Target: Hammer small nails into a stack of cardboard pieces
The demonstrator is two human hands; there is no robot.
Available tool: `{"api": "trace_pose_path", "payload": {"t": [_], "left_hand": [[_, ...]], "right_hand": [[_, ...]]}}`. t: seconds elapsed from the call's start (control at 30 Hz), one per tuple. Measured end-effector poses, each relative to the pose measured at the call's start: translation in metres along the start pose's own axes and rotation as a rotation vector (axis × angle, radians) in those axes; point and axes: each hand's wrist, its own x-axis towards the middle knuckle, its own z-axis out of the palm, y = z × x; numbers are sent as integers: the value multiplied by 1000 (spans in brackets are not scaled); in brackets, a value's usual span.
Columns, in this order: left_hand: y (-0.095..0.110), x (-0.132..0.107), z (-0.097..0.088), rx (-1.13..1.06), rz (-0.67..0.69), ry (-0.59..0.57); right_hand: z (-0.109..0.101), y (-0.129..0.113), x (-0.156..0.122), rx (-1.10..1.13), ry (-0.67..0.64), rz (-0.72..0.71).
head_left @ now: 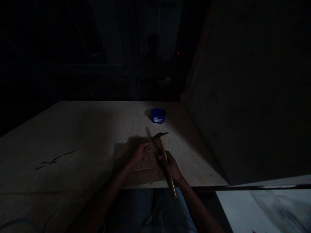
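My right hand (171,166) is wrapped round the wooden handle of a hammer (163,147). The dark metal head points up and away from me, over the far right edge of a flat brown panel (143,176). Rows of small marks cover the panel, which lies near the table's front edge; the dim light hides what it is made of. My left hand (140,152) is over the panel's far part, left of the hammer head. Its fingers are pressed together with their tips pointing right, and whatever they may pinch is too small and dark to name.
A blue plastic container (158,116) with a white label stands on the pale table (97,129) beyond the panel. Several thin dark pieces (56,159) lie at the left. A tall dark panel (243,97) rises along the right side, and dark window frames stand behind.
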Motion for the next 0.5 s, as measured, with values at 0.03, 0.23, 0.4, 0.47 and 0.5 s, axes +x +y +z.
{"api": "trace_pose_path", "payload": {"t": [0.03, 0.23, 0.4, 0.47, 0.5], "left_hand": [[-1, 0, 0, -8, 13, 14], [-1, 1, 3, -43, 35, -15], [-3, -1, 6, -91, 12, -10], [-5, -2, 8, -119, -12, 11], [-6, -2, 9, -133, -20, 24]], "right_hand": [[0, 2, -1, 3, -8, 5], [0, 4, -1, 9, -3, 46], [0, 2, -2, 16, 12, 54], [0, 2, -2, 28, 13, 43], [0, 2, -2, 30, 12, 37]]}}
